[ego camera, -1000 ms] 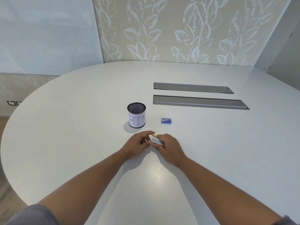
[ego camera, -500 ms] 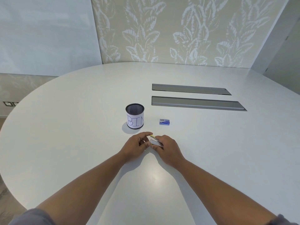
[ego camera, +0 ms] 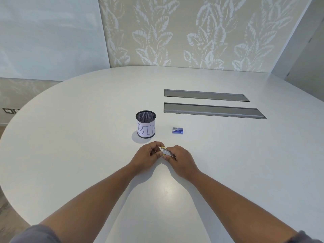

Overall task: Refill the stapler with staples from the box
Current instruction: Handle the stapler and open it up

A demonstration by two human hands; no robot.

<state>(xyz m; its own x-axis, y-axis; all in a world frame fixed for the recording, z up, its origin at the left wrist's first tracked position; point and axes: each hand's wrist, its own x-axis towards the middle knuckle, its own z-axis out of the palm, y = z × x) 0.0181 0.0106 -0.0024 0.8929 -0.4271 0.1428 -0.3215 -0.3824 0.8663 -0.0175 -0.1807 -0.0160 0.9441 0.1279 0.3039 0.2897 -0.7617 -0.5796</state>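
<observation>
A small stapler (ego camera: 167, 152), silver with a yellow end, sits between both hands just above the white table (ego camera: 70, 137). My right hand (ego camera: 180, 159) wraps its rear part. My left hand (ego camera: 149, 157) pinches at its front end with thumb and fingers. Most of the stapler is hidden by the fingers, so I cannot tell whether it is opened. The small blue staple box (ego camera: 177, 130) lies on the table beyond the hands, apart from them.
A black mesh cup labelled "BIN" (ego camera: 145, 126) stands left of the staple box. Two long grey cable hatches (ego camera: 210, 110) are set into the table further back. A patterned wall lies beyond the table's far edge.
Both hands stay together on the stapler in nearly the same spot; the fingers shift slightly around its front end. The box and the cup have not moved.
</observation>
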